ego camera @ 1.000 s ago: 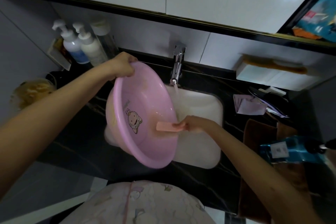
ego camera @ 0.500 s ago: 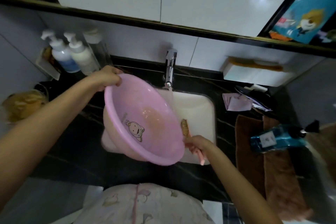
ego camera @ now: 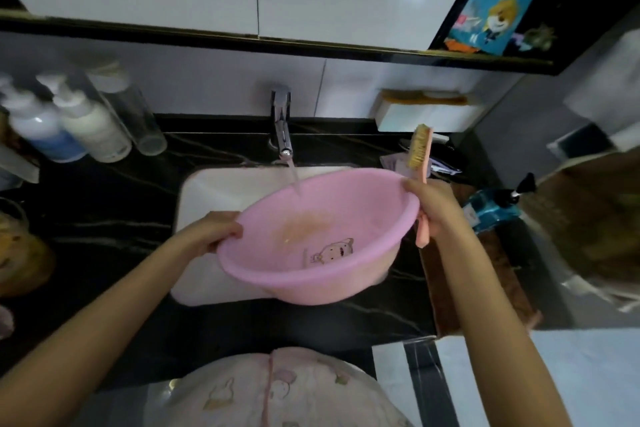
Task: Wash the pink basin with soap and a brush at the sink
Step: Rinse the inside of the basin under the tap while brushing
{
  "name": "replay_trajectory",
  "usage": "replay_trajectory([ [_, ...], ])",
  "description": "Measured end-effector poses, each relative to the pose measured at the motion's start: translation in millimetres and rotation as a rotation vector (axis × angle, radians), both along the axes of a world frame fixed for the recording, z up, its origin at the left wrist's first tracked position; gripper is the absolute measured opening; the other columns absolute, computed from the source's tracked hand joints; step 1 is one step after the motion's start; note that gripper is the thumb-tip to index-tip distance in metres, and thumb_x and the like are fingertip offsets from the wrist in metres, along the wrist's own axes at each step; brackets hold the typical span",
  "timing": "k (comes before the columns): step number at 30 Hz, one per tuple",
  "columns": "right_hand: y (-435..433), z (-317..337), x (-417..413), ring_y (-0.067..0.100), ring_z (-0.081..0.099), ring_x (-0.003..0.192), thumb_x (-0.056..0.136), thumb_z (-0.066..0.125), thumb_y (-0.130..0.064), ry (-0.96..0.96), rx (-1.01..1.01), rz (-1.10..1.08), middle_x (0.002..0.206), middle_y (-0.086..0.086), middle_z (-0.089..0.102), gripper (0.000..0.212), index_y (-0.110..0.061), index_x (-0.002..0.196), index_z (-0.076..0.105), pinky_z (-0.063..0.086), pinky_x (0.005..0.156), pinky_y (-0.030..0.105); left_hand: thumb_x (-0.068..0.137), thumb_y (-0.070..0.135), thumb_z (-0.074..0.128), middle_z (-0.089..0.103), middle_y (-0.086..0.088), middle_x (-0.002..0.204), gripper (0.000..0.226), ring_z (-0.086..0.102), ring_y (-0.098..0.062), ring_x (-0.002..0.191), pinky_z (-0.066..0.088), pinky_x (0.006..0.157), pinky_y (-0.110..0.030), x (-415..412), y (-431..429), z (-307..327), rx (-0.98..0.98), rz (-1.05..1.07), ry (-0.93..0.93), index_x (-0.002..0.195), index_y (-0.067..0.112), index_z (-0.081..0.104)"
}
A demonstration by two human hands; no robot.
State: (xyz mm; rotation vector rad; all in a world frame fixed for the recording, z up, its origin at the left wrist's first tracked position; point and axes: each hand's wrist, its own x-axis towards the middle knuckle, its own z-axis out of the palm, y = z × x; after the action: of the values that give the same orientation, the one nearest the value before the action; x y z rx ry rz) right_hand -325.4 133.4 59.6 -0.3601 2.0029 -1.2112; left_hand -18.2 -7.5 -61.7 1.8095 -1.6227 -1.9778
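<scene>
We hold the pink basin (ego camera: 294,284) over the white sink (ego camera: 221,198), tilted slightly with its open side up, as a thin stream of water (ego camera: 293,177) falls from the chrome tap (ego camera: 282,128) into the bowl. Our left hand (ego camera: 211,230) grips the basin's left rim, fingers curled over the edge. Our right hand (ego camera: 434,208) is wrapped around the pink handle of the brush (ego camera: 420,149) and meets the basin's right rim, thumb on the edge; the brush stands upright above the hand, bristles facing left. A cartoon pig (ego camera: 334,250) shows on the basin's inner floor, next to a brownish patch. On the black marbled desk (ego camera: 104,218), pump bottles (ego camera: 90,125) stand at the back left, and a blue bottle (ego camera: 491,210) lies at the right on a brown towel (ego camera: 502,263).
</scene>
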Motion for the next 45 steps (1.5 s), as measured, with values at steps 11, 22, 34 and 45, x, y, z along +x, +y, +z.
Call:
replay_trajectory([
  [11, 4.3, 46.0, 25.3, 0.026, 0.064, 0.093, 0.091, 0.056, -0.013, 0.233, -0.212, 0.017, 0.101, 0.012, 0.065, 0.014, -0.016, 0.103, 0.063, 0.055, 0.083, 0.039, 0.088, 0.006, 0.048, 0.067, -0.006, 0.104, 0.034, 0.063, -0.022, 0.095, 0.050, 0.071, -0.026, -41.6, 19.2, -17.0, 0.043, 0.049, 0.206, 0.118, 0.014, 0.061],
  [22, 13.4, 50.2, 46.7, 0.016, 0.061, 0.072, 0.092, 0.055, -0.006, 0.559, -0.398, 0.125, 0.085, 0.012, 0.062, 0.020, -0.024, 0.099, 0.062, 0.055, 0.068, 0.026, 0.094, 0.015, 0.053, 0.067, -0.004, 0.092, 0.023, 0.064, -0.019, 0.080, 0.052, 0.075, -0.029, -78.6, 11.1, -32.2, 0.137, 0.201, 0.472, 0.115, 0.010, 0.061],
  [34, 15.8, 54.0, 63.8, 0.025, 0.060, 0.075, 0.088, 0.057, -0.002, 0.782, -0.500, 0.182, 0.088, 0.020, 0.065, 0.025, -0.007, 0.112, 0.061, 0.055, 0.067, 0.023, 0.095, 0.051, 0.038, 0.061, -0.012, 0.103, 0.053, 0.062, -0.029, 0.093, 0.051, 0.079, -0.035, -159.1, -27.8, -41.3, 0.055, 0.252, 0.357, 0.118, 0.005, 0.049],
  [45, 14.3, 41.0, 65.6, 0.019, 0.057, 0.061, 0.087, 0.054, -0.006, 0.919, -0.386, 0.262, 0.087, 0.010, 0.066, 0.052, -0.015, 0.137, 0.046, 0.052, 0.055, 0.034, 0.102, 0.030, 0.034, 0.054, -0.018, 0.130, 0.043, 0.053, -0.032, 0.117, 0.043, 0.099, -0.037, -166.1, -9.9, -52.0, -0.127, 0.066, 0.291, 0.131, 0.003, 0.048],
])
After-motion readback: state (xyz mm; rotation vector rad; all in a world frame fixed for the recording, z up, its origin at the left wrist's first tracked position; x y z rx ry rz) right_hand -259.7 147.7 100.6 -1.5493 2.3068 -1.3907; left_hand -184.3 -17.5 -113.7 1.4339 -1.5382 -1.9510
